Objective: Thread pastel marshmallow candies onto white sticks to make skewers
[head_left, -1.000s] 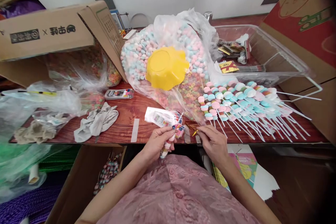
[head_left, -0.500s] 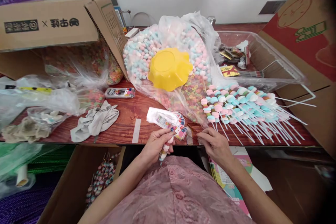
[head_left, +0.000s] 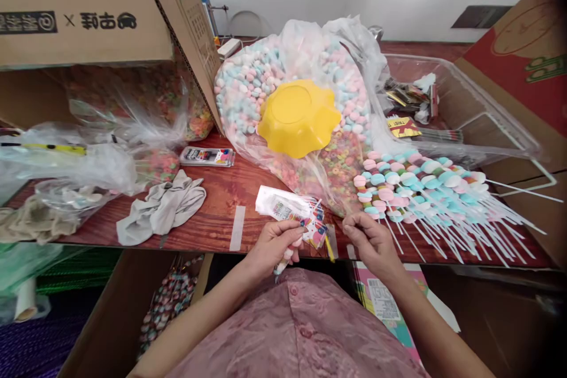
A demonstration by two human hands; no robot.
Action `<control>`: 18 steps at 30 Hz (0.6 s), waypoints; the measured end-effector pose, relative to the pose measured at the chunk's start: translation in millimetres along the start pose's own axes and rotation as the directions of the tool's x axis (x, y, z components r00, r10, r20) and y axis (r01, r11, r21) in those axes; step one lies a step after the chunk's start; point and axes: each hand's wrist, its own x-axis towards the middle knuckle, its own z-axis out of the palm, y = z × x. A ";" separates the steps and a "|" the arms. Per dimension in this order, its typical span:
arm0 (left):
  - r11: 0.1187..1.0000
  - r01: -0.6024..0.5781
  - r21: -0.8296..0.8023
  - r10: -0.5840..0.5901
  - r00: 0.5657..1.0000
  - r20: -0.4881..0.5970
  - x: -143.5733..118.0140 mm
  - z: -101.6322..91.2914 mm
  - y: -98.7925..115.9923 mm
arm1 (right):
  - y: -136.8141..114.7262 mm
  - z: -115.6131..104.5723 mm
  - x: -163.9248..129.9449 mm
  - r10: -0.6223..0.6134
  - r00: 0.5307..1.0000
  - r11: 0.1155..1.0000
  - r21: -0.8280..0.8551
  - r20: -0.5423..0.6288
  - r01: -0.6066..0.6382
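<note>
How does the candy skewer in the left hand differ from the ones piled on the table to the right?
The skewer in the left hand is single, hangs below the table edge, and seems sleeved in a printed wrapper. The piled skewers are many, lie flat on the table with sticks fanning right, and look unwrapped. Both carry pastel round candies. The right hand is pinched beside the pile.

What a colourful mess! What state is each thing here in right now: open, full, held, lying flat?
Left hand: closed on a candy stick in a wrapper.
Right hand: fingertips pinched; what it holds is too small to tell.
Yellow bowl: upside down on the candy bag.
Candy bag: full, lying on the table.
Skewers: loaded, piled flat.
Clear tub: open.
Cardboard box: on its side, open.
Cloth: crumpled.
</note>
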 end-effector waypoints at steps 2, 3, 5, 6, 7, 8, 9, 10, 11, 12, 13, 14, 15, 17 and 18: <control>1.000 -0.001 0.025 0.001 1.000 0.015 3.5 0.3 -0.3 | -9.7 7.2 6.2 0.090 0.992 0.976 0.208 -0.090 -0.070; 1.000 -0.013 0.027 0.013 1.000 0.014 4.9 -0.3 -0.1 | -12.9 10.7 9.4 0.133 0.982 0.954 0.285 -0.134 -0.091; 0.999 -0.051 -0.004 0.051 0.999 -0.016 6.0 -3.9 1.1 | -15.4 15.0 14.1 0.191 0.958 0.931 0.349 -0.214 -0.108; 0.997 -0.071 -0.028 0.070 0.997 -0.044 5.5 -7.0 2.1 | -14.8 15.5 14.8 0.195 0.950 0.936 0.336 -0.242 -0.106; 0.995 -0.089 -0.051 0.085 0.993 -0.077 4.4 -10.7 3.4 | -13.6 15.0 13.8 0.181 0.951 0.949 0.298 -0.251 -0.102; 0.993 -0.099 -0.070 0.091 0.990 -0.108 2.7 -14.9 4.6 | -12.0 13.9 11.1 0.149 0.960 0.965 0.245 -0.237 -0.090; 0.991 -0.105 -0.085 0.093 0.987 -0.132 0.8 -19.0 5.7 | -10.4 12.5 7.0 0.102 0.975 0.980 0.185 -0.196 -0.065; 0.989 -0.107 -0.097 0.092 0.985 -0.148 -1.1 -22.8 6.3 | -8.9 11.3 1.7 0.049 0.990 0.991 0.132 -0.128 -0.032; 0.988 -0.106 -0.108 0.088 0.984 -0.157 -2.8 -25.8 6.2 | -7.8 10.5 -4.1 0.001 0.999 0.996 0.087 -0.046 0.003; 0.988 -0.103 -0.119 0.084 0.984 -0.156 -4.0 -27.7 5.3 | -6.8 10.2 -9.9 -0.036 0.999 0.998 0.049 0.029 0.035; 0.987 -0.099 -0.128 0.080 0.986 -0.149 -4.6 -28.5 3.7 | -5.7 10.4 -15.1 -0.062 0.995 0.998 0.011 0.074 0.061; 0.987 -0.096 -0.131 0.077 0.987 -0.141 -4.7 -28.2 1.5 | -4.4 11.1 -19.3 -0.073 0.994 0.996 -0.037 0.087 0.076; 0.988 -0.092 -0.128 0.075 0.989 -0.129 -4.2 -26.8 -1.0 | -2.7 12.2 -22.4 -0.074 0.994 0.991 -0.102 0.079 0.082; 0.991 -0.080 -0.107 0.070 0.993 -0.096 -2.6 -22.1 -5.6 | 1.9 14.9 -25.1 -0.066 0.996 0.962 -0.260 0.066 0.081; 0.993 -0.073 -0.094 0.066 0.995 -0.079 -1.8 -19.5 -7.1 | 4.5 16.3 -25.1 -0.060 0.995 0.939 -0.334 0.085 0.085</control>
